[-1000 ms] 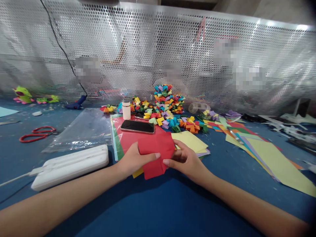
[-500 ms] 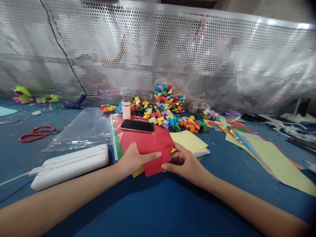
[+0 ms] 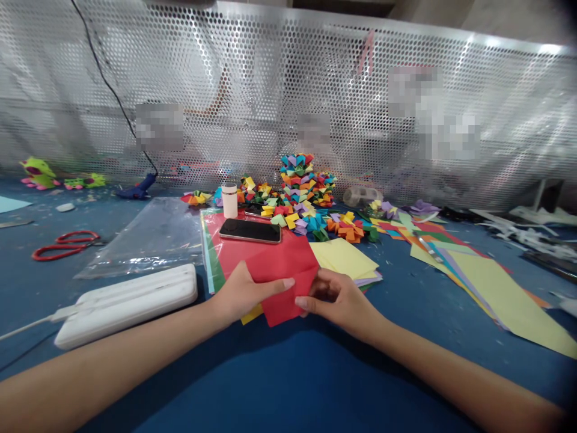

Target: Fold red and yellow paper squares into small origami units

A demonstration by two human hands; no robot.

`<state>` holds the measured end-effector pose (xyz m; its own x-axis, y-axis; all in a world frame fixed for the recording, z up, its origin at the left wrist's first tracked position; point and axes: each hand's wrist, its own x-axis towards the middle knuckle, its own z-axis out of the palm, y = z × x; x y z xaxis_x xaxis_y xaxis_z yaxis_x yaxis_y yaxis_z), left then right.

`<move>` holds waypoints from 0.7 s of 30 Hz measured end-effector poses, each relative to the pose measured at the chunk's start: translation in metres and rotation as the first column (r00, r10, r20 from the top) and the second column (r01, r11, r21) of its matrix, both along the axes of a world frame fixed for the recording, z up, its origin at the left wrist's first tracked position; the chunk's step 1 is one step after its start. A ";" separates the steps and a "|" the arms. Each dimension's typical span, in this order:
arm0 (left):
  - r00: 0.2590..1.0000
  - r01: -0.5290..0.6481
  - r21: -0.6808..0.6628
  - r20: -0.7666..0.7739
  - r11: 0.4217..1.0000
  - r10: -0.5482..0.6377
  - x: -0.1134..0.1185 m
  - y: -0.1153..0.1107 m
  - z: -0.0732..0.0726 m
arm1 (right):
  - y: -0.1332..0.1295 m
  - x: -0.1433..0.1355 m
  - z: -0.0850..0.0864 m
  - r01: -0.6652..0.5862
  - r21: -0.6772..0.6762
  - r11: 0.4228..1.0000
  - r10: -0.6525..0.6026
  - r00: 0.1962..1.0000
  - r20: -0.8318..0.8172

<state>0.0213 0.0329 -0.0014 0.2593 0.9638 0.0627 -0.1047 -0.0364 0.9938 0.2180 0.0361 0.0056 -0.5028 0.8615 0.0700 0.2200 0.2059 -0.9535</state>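
Observation:
A piece of red paper is held between my two hands above the front of the blue table. My left hand grips its left part, thumb lying on top and fingers hidden beneath. At the right edge, my right hand pinches the paper between thumb and curled fingers. Yellow paper peeks out under the red sheet beside my left hand. Behind the hands, a phone and a white cylinder stand on a stack of coloured sheets. Pale yellow squares lie just beyond my right hand.
A white power strip, red-handled scissors, a clear plastic bag and a blue glue gun are at left. Folded paper pieces are piled at the back. Coloured strips lie right, before a perforated metal screen.
The lower right part of the red paper has shifted slightly, and the fingers of my right hand have moved a little at its edge. Both hands keep their hold.

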 end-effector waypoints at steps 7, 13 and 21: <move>0.999 0.020 0.044 0.030 0.999 -0.022 0.002 -0.001 -0.001 | 0.000 -0.002 0.000 0.039 -0.043 0.998 -0.043 0.994 -0.096; 0.999 0.030 -0.033 0.037 0.999 -0.028 0.003 -0.004 0.003 | 0.000 -0.001 0.003 0.100 -0.078 0.992 -0.111 0.982 -0.152; 0.985 0.164 -0.052 -0.039 0.985 -0.167 -0.002 -0.003 0.001 | 0.007 0.006 0.000 0.269 0.048 0.962 -0.257 0.950 -0.177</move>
<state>0.0192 0.0298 -0.0005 0.4169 0.9090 0.0025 -0.0628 0.0261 0.9977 0.2237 0.0434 0.0052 -0.2345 0.9514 0.1994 0.1136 0.2306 -0.9664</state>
